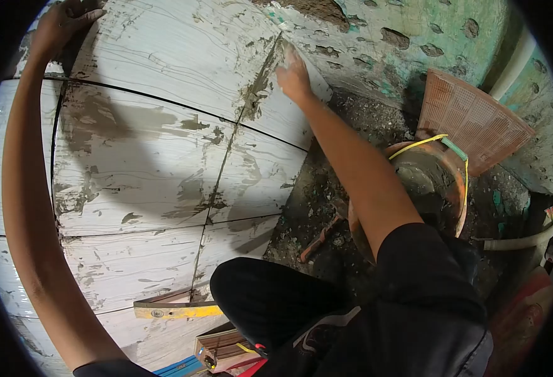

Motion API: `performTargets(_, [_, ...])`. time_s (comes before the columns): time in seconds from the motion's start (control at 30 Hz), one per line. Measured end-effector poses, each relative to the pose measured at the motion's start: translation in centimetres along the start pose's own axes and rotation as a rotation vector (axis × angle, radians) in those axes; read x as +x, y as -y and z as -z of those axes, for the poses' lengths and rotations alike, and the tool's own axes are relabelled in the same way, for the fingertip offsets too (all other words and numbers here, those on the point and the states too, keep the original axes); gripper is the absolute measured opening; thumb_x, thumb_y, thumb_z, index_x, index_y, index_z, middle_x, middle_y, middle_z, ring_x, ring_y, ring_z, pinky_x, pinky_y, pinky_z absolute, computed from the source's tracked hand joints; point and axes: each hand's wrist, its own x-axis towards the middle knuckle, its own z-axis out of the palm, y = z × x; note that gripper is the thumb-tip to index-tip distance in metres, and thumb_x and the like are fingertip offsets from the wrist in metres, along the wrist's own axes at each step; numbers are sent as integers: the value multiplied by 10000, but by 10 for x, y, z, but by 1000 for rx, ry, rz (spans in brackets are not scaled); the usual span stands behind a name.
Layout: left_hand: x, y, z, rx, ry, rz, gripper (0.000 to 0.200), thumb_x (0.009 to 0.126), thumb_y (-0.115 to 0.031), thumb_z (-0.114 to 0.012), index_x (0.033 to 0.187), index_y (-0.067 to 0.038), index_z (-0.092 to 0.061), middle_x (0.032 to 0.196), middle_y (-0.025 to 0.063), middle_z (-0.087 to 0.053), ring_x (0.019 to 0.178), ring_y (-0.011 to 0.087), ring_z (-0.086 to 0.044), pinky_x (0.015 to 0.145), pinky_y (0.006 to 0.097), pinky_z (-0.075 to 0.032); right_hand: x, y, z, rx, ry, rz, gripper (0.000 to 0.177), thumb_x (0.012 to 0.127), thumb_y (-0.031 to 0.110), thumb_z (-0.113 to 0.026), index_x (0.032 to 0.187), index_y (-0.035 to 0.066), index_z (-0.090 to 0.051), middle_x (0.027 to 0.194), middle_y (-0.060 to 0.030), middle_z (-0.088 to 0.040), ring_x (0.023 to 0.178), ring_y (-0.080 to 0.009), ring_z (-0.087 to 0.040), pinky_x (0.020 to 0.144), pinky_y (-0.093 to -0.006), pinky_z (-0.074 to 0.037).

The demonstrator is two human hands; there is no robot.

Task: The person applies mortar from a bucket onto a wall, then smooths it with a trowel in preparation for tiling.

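Note:
My left hand [63,26] is at the upper left, by the edge of a large white tile [176,47] smeared with grey mortar. Its thumb points right onto the tile and its fingers are apart, partly cut off by the dark frame border. With fingers stretched out, my right hand [294,76] touches a narrower white tile [292,119], close to the mortar-smeared joint [261,81] between it and the large one. Below them, more streaked tiles [144,163] lie in rows with dark joints.
A bucket [462,220] of wet mortar with a yellow handle stands right of my right forearm. Behind it a brown ridged tile [471,119] leans on the pitted green wall [377,38]. A hammer-like tool [314,245] lies on rubble. A yellow level [179,310] rests near my knee.

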Motion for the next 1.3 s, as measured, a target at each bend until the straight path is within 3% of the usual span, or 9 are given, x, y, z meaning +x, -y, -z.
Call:
performTargets(0.07, [1,0,0,9,16,14,480,706,-510,-689,784,-46,-595,703,60,-574,616,137,-506,576,313,-417,18,-2,5,-57,26,57,711,747,118,-492,1399,59,-214,1364,-254,-320,1253,-372,-333,1002,-400,-322])
performTargets(0.17, [2,1,-3,0,28,23,466,712,-501,-689,771,-49,-589,693,54,-565,614,133,-495,575,309,-412,28,20,25,-29,254,-206,731,755,120,-483,1412,61,-166,1301,-271,-398,1177,-399,-421,961,-397,-368])
performTargets(0.37, [2,3,-3,-17,29,5,459,709,-493,-695,737,-53,-567,660,36,-534,600,123,-461,556,298,-393,17,30,28,-121,409,-297,743,768,129,-479,1419,68,-126,1207,-287,-484,1081,-425,-492,919,-414,-403])
performTargets(0.6, [2,6,-6,-58,41,6,455,716,-482,-694,780,-47,-581,681,38,-538,615,113,-466,575,285,-401,-19,59,16,-63,220,-127,708,771,122,-476,1413,91,-179,1192,-291,-489,1004,-432,-523,889,-439,-416])
performTargets(0.73, [1,2,-4,-77,73,58,465,724,-480,-687,858,-42,-608,720,57,-575,644,119,-501,616,290,-422,-42,78,16,-135,259,-271,681,783,178,-474,1407,105,-212,1074,-292,-555,896,-437,-561,833,-439,-442])
performTargets(0.87, [4,8,-11,-105,47,31,489,738,-477,-678,914,-25,-612,785,77,-612,684,126,-536,653,297,-438,-66,64,-10,-2,129,-209,653,784,144,-466,1401,132,-251,1140,-284,-527,1005,-438,-521,899,-432,-409])
performTargets(1.1, [7,14,-18,-125,98,52,485,750,-467,-674,939,-25,-610,819,82,-626,719,126,-552,679,293,-443,-86,81,-12,93,136,-189,640,761,65,-463,1372,24,-274,1304,-247,-412,1168,-377,-436,979,-390,-365])
performTargets(1.23, [8,19,-20,-126,104,32,473,748,-457,-682,931,-26,-608,824,78,-627,729,115,-545,689,284,-438,-90,89,-12,122,127,-272,596,756,58,-467,1334,-1,-334,1279,-240,-443,1158,-376,-443,972,-394,-368])
performTargets(1.3, [8,22,-31,-296,30,38,462,748,-450,-686,920,-29,-605,814,72,-623,721,108,-532,684,282,-435,-91,87,-16,128,104,-314,564,757,62,-472,1309,-6,-376,1244,-233,-481,1137,-374,-460,958,-397,-377])
